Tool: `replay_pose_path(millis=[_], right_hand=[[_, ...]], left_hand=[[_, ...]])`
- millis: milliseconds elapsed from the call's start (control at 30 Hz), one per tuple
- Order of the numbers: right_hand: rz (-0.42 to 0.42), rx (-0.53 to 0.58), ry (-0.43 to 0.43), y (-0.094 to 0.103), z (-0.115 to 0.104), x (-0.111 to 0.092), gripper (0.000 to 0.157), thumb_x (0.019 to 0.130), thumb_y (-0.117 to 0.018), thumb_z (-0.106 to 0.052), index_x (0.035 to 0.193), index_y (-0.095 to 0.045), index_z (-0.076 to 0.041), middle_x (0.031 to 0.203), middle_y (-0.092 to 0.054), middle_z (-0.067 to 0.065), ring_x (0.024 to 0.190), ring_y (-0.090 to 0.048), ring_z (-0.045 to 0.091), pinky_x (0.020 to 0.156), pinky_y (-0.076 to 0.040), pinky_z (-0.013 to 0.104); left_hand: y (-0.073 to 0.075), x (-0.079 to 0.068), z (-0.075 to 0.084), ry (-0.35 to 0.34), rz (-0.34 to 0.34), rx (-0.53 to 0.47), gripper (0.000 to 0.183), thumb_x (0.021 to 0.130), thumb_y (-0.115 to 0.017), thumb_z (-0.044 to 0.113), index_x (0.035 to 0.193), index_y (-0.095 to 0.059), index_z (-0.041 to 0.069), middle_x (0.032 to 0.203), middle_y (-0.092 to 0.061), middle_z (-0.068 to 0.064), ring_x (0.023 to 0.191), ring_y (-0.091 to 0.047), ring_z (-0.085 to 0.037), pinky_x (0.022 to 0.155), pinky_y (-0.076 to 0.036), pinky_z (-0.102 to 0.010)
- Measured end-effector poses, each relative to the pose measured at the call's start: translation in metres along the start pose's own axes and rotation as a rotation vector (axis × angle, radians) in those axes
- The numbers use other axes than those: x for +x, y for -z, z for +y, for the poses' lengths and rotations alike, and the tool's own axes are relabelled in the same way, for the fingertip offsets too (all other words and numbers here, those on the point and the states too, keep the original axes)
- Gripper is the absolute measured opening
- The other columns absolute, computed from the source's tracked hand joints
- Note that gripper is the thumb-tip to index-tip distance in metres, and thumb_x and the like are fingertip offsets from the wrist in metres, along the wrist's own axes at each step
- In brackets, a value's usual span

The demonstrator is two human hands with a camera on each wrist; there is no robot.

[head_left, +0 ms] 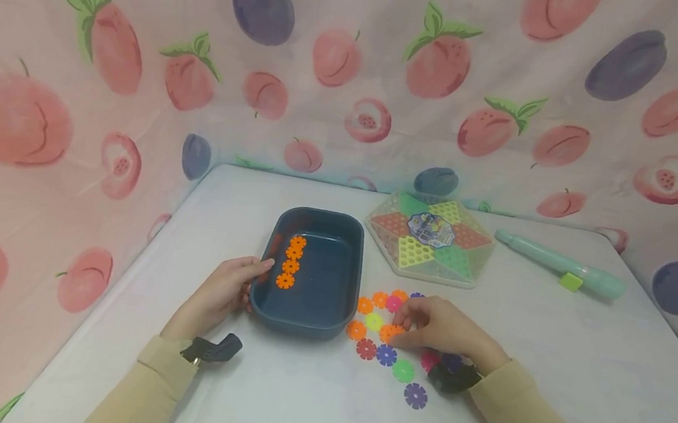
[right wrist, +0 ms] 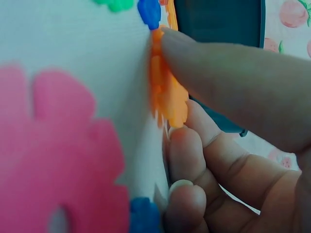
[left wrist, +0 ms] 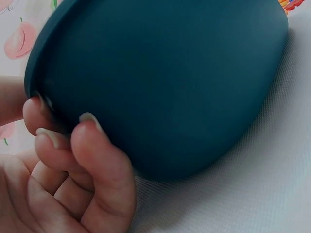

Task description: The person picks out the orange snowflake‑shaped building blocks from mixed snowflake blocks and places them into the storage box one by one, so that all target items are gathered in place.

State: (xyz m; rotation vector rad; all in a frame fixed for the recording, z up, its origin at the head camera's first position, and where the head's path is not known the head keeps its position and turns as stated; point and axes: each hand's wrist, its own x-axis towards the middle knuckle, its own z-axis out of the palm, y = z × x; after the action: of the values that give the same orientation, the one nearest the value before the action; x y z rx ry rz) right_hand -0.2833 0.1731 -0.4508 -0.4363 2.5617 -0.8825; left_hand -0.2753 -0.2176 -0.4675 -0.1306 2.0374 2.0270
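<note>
My left hand (head_left: 228, 288) grips the left rim of a deep dark-blue plastic tray (head_left: 301, 323), thumb over the edge and fingers curled beneath it against the outer wall (left wrist: 170, 92). Inside the tray, several orange snowflake discs (head_left: 291, 267) lie in a column on the left side. To the tray's right my right hand (head_left: 442, 326) pinches an orange snowflake disc (right wrist: 170, 94) between thumb and fingertips, low over the table. Loose discs surround it: a yellow disc (head_left: 374, 321), a red disc (head_left: 366, 348), a green disc (head_left: 403, 370) and purple ones. A pink disc (right wrist: 53, 155) looms close in the right wrist view.
Behind the discs lies a hexagonal Chinese checkers board (head_left: 416, 250) with coloured triangles. A pale-green tube-shaped object (head_left: 559, 260) with a lime-green block (head_left: 571, 282) against it lies at the back right. Fruit-printed cloth (head_left: 357, 53) hangs behind the white table.
</note>
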Motion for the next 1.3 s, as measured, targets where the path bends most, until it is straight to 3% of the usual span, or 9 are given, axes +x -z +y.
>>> replay_pose_path(millis=[733, 1300], right_hand=[[-0.017, 0.004, 0.015, 0.0001, 0.0023, 0.0006, 0.030, 0.079, -0.090, -0.037, 0.093, -0.067, -0.023, 0.089, -0.063, -0.002, 0.087, -0.057, 0.021, 0.069, -0.052, 0.036], [-0.033, 0.051, 0.033, 0.0018, 0.0028, -0.0016, 0.034, 0.077, -0.091, -0.033, 0.093, -0.066, -0.018, 0.083, -0.063, 0.002, 0.076, -0.058, 0.023, 0.065, -0.051, 0.038]], left_hand=[[-0.0002, 0.0005, 0.0003, -0.011, -0.008, -0.013, 0.036, 0.103, -0.063, 0.033, 0.099, -0.056, -0.002, 0.075, -0.053, -0.005, 0.059, -0.046, -0.018, 0.055, -0.045, -0.027], [0.0006, 0.0009, -0.0007, 0.006, -0.009, -0.019, 0.038, 0.102, -0.065, 0.036, 0.099, -0.057, -0.001, 0.074, -0.053, -0.003, 0.059, -0.046, -0.018, 0.056, -0.045, -0.027]])
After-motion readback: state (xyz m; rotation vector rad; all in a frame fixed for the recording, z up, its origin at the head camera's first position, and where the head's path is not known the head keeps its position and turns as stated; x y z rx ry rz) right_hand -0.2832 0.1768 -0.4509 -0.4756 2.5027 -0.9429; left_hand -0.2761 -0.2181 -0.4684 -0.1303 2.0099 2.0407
